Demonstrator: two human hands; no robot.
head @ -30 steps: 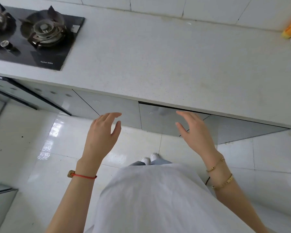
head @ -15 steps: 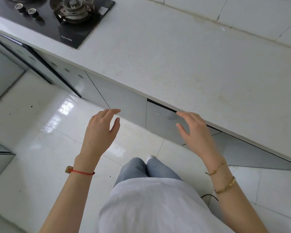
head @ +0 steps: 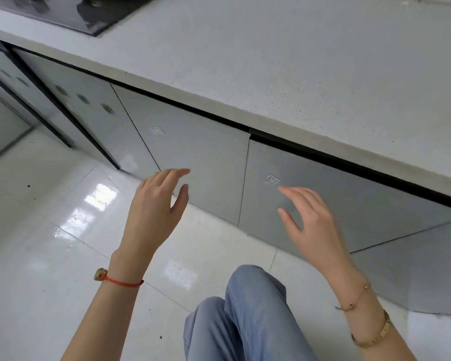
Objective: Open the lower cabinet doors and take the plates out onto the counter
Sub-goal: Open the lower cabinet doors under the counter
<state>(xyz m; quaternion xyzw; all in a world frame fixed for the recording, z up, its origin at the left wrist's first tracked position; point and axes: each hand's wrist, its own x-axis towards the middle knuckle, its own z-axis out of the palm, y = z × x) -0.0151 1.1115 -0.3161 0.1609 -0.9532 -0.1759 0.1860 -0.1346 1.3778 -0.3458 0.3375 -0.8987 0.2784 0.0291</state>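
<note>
Red cord bracelet (head: 120,282) on left wrist; 2 gold bracelets (head: 370,332) on right; blue jeans (head: 245,321).

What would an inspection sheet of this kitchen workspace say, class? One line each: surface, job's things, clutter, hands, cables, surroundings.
Surface: pale speckled counter, bare where seen.
Job's things: two grey lower cabinet doors, left door and right door, both shut; plates not seen.
Clutter: nothing seen.
Hands: left hand and right hand open, fingers relaxed, in front of the doors, holding nothing.
Cables: nothing seen.
Surroundings: black hob at the counter's far left; glossy white tiled floor.
</note>
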